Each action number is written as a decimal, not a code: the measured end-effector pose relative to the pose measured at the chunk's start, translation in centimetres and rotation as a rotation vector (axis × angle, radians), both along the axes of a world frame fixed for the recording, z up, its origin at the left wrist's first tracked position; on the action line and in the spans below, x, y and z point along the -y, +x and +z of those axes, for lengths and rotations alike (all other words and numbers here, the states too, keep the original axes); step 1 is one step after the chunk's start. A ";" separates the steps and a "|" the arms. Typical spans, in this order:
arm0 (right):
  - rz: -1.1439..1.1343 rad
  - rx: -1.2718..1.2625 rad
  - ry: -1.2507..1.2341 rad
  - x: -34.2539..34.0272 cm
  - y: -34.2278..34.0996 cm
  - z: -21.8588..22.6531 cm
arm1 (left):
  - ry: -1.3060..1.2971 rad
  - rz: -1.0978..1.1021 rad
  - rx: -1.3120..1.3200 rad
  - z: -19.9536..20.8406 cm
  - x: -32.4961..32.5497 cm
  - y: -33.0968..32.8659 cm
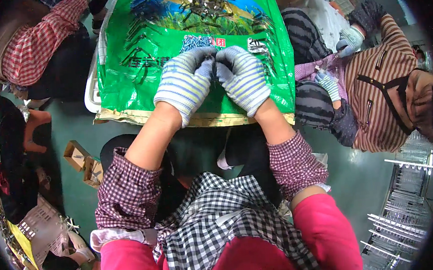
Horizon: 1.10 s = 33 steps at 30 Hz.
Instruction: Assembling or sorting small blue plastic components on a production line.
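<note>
Both of my hands wear striped white knit gloves and meet over a green printed plastic bag (123,99) laid flat in front of me. My left hand (184,82) is closed, thumb and fingers pinched together. Close against it, my right hand (243,80) is pinched too. Between the fingertips sits a small dark piece (215,69), mostly hidden, whose kind I cannot make out. Beyond my hands, a loose heap of small dark metal-looking parts (206,6) lies on the bag. More thin dark pieces lie on the bag toward its left and right sides.
A white plastic edge (93,91) shows under the bag's left side. On the floor at left are small cardboard boxes (93,169) and a pale plastic basket (43,222). Co-workers sit at right in a striped top (381,91) and at upper left. Metal racks (400,212) stand lower right.
</note>
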State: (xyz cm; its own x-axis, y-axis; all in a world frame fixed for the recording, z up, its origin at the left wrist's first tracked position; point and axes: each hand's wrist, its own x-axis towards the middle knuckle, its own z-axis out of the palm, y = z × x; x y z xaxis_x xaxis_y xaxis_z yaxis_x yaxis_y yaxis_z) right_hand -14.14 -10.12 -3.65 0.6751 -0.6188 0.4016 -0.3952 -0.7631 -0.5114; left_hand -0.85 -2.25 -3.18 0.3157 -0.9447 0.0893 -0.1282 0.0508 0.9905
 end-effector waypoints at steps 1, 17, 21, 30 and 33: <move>-0.002 0.074 0.115 -0.1 0.1 -0.1 | -0.007 0.004 0.012 0.0 -0.1 0.0; -0.012 0.208 0.484 -0.9 -0.5 0.4 | -0.260 0.038 0.322 0.0 -0.4 -1.1; 0.013 -0.002 0.183 2.9 -2.3 2.2 | -0.278 0.057 0.231 0.5 -0.5 -1.8; -0.470 -0.674 -0.053 22.2 -4.3 4.6 | -0.176 0.043 0.140 1.4 -0.3 -2.1; -0.401 -0.710 -0.166 24.7 -4.8 3.3 | -0.185 0.038 0.175 1.5 -0.1 -2.2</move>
